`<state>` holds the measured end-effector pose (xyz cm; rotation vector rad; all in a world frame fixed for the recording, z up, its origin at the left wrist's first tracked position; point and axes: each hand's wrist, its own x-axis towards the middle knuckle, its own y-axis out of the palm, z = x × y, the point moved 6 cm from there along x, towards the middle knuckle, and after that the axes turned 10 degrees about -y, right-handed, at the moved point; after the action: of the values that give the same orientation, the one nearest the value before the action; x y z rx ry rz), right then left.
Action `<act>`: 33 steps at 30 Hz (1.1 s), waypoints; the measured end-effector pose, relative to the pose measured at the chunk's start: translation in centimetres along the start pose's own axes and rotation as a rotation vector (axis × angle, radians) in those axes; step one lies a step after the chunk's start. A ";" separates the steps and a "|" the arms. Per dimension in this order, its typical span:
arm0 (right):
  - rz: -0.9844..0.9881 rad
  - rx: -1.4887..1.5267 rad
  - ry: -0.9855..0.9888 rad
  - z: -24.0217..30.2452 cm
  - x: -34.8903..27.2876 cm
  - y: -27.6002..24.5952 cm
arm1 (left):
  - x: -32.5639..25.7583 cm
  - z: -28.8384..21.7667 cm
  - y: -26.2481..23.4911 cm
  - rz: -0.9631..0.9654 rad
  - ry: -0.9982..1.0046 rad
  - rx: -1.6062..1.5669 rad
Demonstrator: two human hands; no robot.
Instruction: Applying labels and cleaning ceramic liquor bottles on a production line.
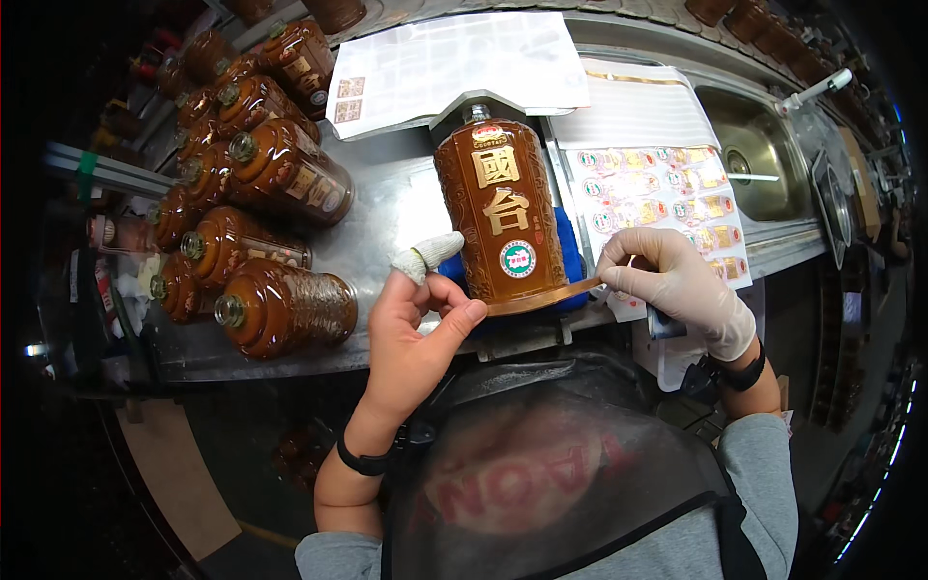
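Note:
A brown glazed bottle (501, 220) with gold characters and a round label lies on a blue pad (572, 259) on the steel counter, neck pointing away. My left hand (418, 327), with a white cot on the index finger, presses its thumb on the bottle's base edge. My right hand (675, 282), in a pale glove, pinches the end of a thin brown strip (541, 297) that runs along the bottle's base rim.
Several identical brown bottles (285, 307) lie stacked at the left of the steel counter (387, 208). A sheet of small coloured stickers (657, 198) lies right of the bottle, white paper (454, 63) behind it. A steel sink (764, 155) sits at right.

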<state>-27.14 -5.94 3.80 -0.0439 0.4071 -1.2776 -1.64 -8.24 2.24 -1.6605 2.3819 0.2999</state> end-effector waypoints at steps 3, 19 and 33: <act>0.001 0.080 0.080 -0.8 0.1 0.0 | 0.1 0.3 -0.1 -0.008 -0.003 0.041; -0.111 -0.073 -0.102 1.1 1.1 3.7 | 1.3 0.4 1.8 0.096 0.141 0.020; -0.092 -0.067 -0.035 -0.4 1.3 3.5 | 1.2 0.5 1.9 0.137 0.098 0.050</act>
<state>-23.77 -6.01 2.24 -0.1430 0.4212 -1.3513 -3.76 -8.47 1.45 -1.5271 2.5580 0.1835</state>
